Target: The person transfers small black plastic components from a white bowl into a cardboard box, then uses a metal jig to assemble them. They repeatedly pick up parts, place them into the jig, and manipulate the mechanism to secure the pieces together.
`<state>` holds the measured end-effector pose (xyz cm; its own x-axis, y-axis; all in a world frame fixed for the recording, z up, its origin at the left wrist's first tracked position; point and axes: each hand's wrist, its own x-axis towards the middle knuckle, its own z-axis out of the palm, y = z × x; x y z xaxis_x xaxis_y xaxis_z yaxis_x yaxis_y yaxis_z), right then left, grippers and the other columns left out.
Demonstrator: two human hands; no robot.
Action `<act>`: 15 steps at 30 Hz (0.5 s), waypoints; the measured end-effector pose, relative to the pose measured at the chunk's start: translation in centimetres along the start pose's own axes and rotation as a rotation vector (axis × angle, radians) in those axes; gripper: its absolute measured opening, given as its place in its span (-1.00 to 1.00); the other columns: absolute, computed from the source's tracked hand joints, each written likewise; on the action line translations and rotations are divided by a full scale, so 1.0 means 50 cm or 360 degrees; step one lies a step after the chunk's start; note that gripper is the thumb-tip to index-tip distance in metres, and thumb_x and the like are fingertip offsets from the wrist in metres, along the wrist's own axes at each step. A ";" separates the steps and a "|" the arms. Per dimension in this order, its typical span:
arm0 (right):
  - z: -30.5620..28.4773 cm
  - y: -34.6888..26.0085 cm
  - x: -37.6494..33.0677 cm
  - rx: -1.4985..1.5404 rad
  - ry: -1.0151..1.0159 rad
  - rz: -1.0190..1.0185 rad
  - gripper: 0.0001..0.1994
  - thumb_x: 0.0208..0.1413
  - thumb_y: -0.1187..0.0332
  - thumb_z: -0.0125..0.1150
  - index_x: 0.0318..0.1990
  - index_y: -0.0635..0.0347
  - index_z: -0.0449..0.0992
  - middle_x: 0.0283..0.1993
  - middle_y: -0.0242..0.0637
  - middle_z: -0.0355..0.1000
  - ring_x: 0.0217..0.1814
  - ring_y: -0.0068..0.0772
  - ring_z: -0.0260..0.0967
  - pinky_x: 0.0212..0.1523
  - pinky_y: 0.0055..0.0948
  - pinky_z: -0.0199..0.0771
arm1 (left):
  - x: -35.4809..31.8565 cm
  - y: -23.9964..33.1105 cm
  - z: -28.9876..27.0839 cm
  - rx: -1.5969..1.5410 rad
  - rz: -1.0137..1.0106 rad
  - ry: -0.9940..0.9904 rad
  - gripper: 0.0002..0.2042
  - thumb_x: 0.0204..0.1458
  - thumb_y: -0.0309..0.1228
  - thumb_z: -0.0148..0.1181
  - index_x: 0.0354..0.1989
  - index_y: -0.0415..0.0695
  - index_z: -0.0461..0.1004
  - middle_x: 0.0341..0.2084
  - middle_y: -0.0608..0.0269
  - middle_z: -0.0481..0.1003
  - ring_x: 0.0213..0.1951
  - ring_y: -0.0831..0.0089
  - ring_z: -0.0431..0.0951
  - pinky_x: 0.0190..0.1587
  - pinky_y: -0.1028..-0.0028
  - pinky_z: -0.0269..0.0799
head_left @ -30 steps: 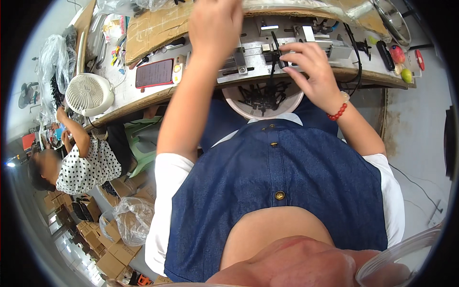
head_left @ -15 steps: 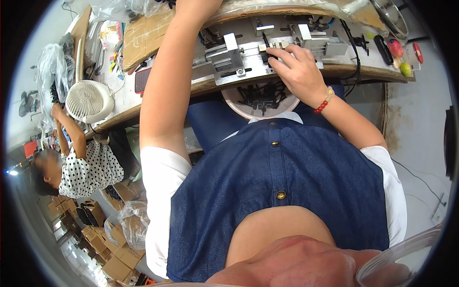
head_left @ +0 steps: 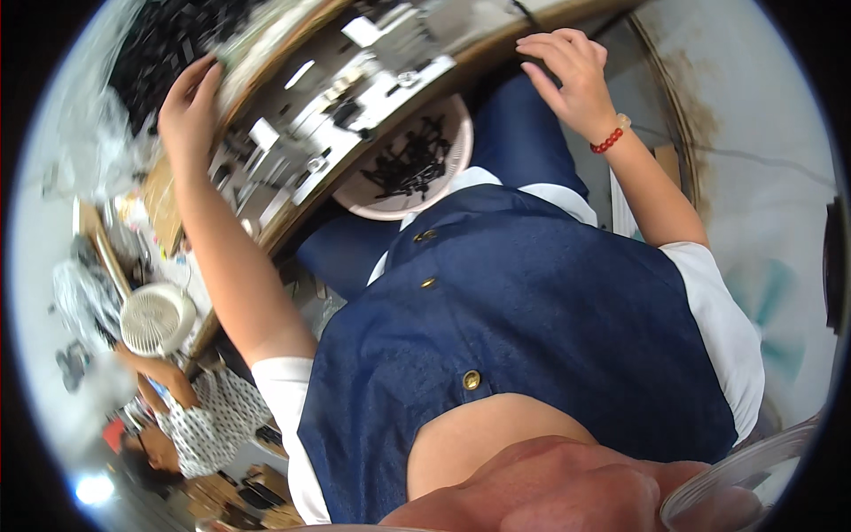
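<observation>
Left hand [head_left: 189,113]: raised at the upper left, fingers bent and thumb near the forefinger; whether anything is pinched between the fingertips cannot be told
Black parts [head_left: 168,49]: a large heap at the upper left, beyond the bench front, beside and behind the left hand's fingers; contact cannot be made out through the blur
Right hand [head_left: 572,78]: open, fingers slightly bent and thumb spread apart, near the front edge of the bench [head_left: 496,44]
Bracelet [head_left: 608,140]: red beads with paler ones, around the right wrist
Metal fixture [head_left: 383,103]: on the bench between the two hands, with an upright block toward each end
Black piece [head_left: 347,113]: at the middle of the fixture, toward its front side
Basin [head_left: 461,124]: pale pink, below the bench edge and between the thighs, holding a tangle of dark pieces
Fan [head_left: 158,319]: white and round, at the left
Co-worker [head_left: 217,417]: in a dotted top, at the lower left, arms toward the fan
</observation>
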<state>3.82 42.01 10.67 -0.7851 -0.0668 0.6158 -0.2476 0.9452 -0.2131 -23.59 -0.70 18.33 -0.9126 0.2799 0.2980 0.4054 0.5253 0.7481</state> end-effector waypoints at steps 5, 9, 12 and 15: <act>-0.044 0.161 -0.254 -0.0274 -0.0035 0.0522 -0.92 0.19 0.34 0.29 -0.18 -0.05 0.61 -0.16 -0.57 0.56 0.04 -0.39 0.40 0.07 -0.22 0.14 | -0.003 0.010 0.003 0.0256 0.0063 0.0047 -0.71 0.24 -0.28 0.31 0.06 -0.13 0.66 -0.16 0.30 0.66 -0.17 0.59 0.56 -0.06 0.56 0.45; -0.023 0.206 -0.528 -0.0320 -0.0372 0.1119 -0.95 0.16 0.35 0.26 -0.24 -0.04 0.59 -0.21 -0.51 0.57 -0.03 -0.29 0.39 0.01 -0.15 0.14 | 0.010 0.025 0.012 0.0385 0.0109 0.0031 -0.71 0.28 -0.26 0.27 0.08 -0.11 0.65 -0.18 0.33 0.65 -0.21 0.59 0.53 -0.09 0.55 0.44; 0.008 0.166 -0.669 -0.0134 -0.0750 0.1504 -0.94 0.12 0.41 0.23 -0.28 -0.02 0.59 -0.21 -0.44 0.59 -0.03 -0.22 0.39 0.01 -0.11 0.13 | -0.003 0.028 0.005 0.0372 -0.0015 0.0031 -0.72 0.30 -0.27 0.25 0.09 -0.11 0.64 -0.22 0.34 0.62 -0.24 0.60 0.51 -0.14 0.57 0.42; 0.043 0.120 -0.772 0.0032 -0.0999 0.1533 -0.92 0.09 0.42 0.22 -0.29 -0.01 0.60 -0.23 -0.42 0.60 -0.02 -0.22 0.38 0.02 -0.09 0.12 | -0.008 0.035 0.005 0.0342 -0.0052 0.0038 -0.72 0.32 -0.30 0.23 0.11 -0.14 0.61 -0.19 0.28 0.61 -0.22 0.57 0.51 -0.12 0.54 0.44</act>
<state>31.40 49.57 -16.00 -0.7965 0.5282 -0.2943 0.6045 0.6855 -0.4058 -22.49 0.29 19.36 -0.9253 0.2425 0.2915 0.3754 0.6938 0.6146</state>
